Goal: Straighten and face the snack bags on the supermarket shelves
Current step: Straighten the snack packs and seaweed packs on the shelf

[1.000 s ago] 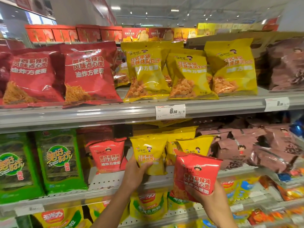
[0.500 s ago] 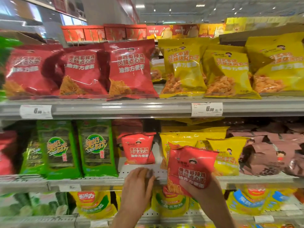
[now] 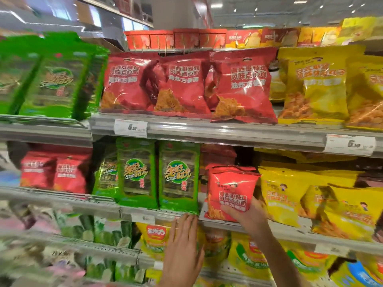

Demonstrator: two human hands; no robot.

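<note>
The small red snack bag stands face-out on the middle shelf between green and yellow bags, my right hand clamped low to seat it upright, apparently, while my left hand hovers flat, empty.

Grey metal shelving, ceiling lights

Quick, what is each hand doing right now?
Left hand: open, fingers spread flat against the shelf edge, holding nothing.
Right hand: closed around the bottom of a small red snack bag.
</note>
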